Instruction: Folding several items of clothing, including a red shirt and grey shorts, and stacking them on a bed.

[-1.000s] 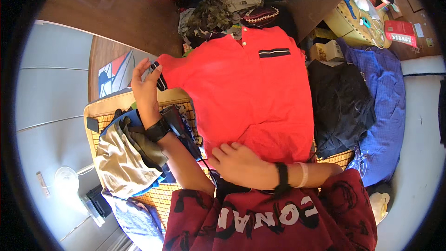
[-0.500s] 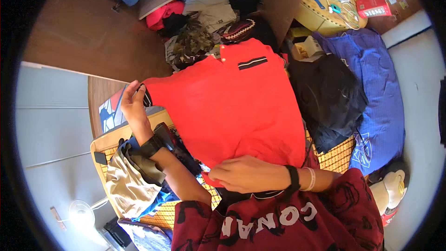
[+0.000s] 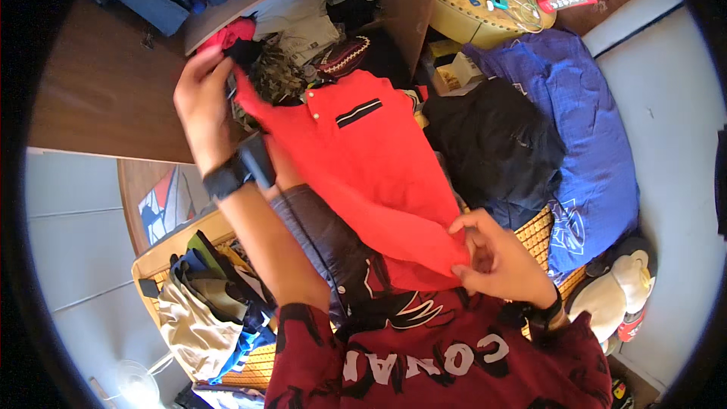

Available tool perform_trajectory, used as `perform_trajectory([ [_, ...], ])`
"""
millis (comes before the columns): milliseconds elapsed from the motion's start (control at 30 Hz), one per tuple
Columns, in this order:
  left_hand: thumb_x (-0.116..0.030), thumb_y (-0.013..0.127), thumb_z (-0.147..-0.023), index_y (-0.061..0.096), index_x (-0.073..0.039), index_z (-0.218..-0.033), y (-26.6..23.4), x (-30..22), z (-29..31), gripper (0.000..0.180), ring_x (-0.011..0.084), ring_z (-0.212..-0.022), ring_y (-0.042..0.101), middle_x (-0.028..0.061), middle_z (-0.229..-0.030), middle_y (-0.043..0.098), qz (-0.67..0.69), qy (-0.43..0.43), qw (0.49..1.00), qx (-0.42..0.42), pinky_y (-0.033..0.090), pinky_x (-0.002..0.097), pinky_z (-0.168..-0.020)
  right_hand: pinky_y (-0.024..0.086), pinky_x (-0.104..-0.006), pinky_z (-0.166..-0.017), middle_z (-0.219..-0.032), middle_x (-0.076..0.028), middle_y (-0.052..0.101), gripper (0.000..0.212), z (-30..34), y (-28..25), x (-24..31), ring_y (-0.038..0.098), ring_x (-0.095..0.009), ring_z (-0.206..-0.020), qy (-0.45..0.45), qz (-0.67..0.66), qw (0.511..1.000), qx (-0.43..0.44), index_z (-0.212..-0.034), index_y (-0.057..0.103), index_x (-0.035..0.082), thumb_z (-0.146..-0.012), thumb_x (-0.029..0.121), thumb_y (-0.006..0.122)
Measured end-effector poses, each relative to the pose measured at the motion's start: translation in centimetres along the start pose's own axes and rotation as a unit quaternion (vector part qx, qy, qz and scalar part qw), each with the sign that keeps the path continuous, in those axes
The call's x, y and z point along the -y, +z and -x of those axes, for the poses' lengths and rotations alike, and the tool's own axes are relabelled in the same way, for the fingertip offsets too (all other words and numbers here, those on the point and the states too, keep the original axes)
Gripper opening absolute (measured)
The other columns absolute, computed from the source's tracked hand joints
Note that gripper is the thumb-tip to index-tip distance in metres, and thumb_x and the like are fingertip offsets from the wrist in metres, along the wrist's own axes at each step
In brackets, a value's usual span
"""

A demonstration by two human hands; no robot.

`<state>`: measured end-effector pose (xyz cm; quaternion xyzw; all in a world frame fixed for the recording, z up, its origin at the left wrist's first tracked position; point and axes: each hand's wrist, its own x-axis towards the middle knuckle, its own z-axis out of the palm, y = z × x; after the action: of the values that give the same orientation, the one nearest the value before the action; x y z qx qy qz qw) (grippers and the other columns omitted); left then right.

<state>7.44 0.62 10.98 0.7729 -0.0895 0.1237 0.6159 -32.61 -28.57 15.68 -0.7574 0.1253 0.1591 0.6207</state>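
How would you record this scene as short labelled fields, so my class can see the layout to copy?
Left hand: raised, slightly blurred, holding a sleeve of the red shirt
Right hand: pinching the red shirt's near edge
Shirt detail: dark band with a white stripe on the chest
Right of shirt: black garment, then blue garment
Near left: tan garment
Beyond shirt: dark ball with pale stitching
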Motion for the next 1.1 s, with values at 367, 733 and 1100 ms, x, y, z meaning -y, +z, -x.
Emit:
perform_trajectory([
  [367, -0.018, 0.072, -0.103, 0.062, 0.004, -0.134, 19.0, 0.4, 4.1, 0.039, 0.0263, -0.109, 0.071, 0.0167, -0.131, 0.064, 0.205, -0.143, 0.926, 0.282, 0.066, 0.0411, -0.089, 0.055, -0.027, -0.059, -0.072, -0.006, 0.07, 0.004, 4.4, -3.5, -5.9, 0.071, -0.013, -0.064, 0.236, 0.048, 0.969, 0.052, -0.101, 0.061, 0.002, -0.097, 0.002, 0.064],
  [733, -0.044, 0.065, -0.105, 0.07, 0.002, -0.122, 5.8, 17.3, 8.1, 0.05, 0.0206, -0.095, 0.075, 0.0125, -0.111, 0.074, -0.005, -0.342, 0.937, 0.064, 0.061, 0.0329, -0.073, 0.055, -0.036, -0.062, -0.075, -0.016, 0.073, 0.012, -4.5, -3.2, -1.5, 0.075, -0.025, -0.067, 0.084, 0.222, 0.971, -0.043, -0.102, 0.067, 0.0, -0.099, 0.012, 0.066],
  [1100, -0.045, 0.056, -0.109, 0.06, 0.007, -0.143, 12.5, 15.4, 9.4, 0.062, 0.0279, -0.129, 0.064, 0.0191, -0.133, 0.071, 0.173, -0.358, 0.899, 0.184, 0.047, 0.0371, -0.108, 0.055, -0.0476, -0.1, -0.122, -0.032, 0.073, 0.079, -35.0, -7.0, -8.3, 0.07, -0.048, -0.118, 0.09, 0.261, 0.943, -0.186, -0.126, 0.068, -0.009, -0.098, 0.065, 0.062],
])
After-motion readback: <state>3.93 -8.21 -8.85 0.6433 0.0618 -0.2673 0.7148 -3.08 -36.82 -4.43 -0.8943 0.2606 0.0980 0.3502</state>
